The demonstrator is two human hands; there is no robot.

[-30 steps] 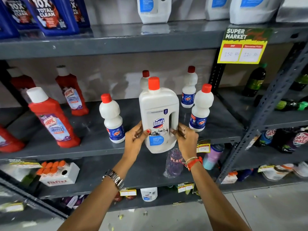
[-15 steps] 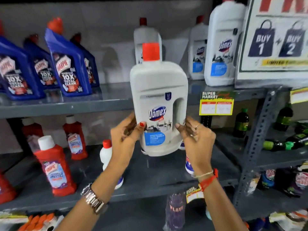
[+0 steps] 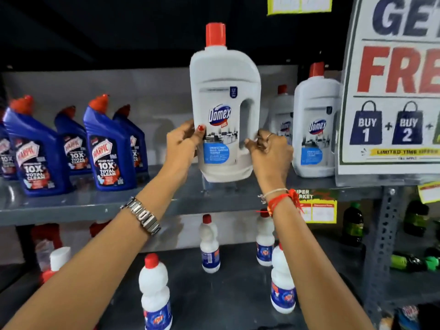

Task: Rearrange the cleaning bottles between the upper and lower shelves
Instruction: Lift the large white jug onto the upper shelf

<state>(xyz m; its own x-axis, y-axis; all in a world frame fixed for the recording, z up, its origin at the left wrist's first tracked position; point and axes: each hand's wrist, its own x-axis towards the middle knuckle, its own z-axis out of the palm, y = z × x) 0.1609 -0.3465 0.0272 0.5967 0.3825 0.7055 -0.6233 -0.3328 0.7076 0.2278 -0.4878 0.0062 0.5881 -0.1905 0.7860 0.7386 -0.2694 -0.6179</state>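
Domex bottle [image 3: 223, 110], white, red cap, upright, handle cutout right

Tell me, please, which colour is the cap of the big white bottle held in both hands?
Red: the cap of the big white plastic Domex bottle, seen clearly in the head view.

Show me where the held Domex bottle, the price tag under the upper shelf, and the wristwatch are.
held Domex bottle [image 3: 222, 115]: head view, on its logo label.
price tag [image 3: 320, 211]: head view, on its white right panel.
wristwatch [image 3: 142, 215]: head view, on the metal band.
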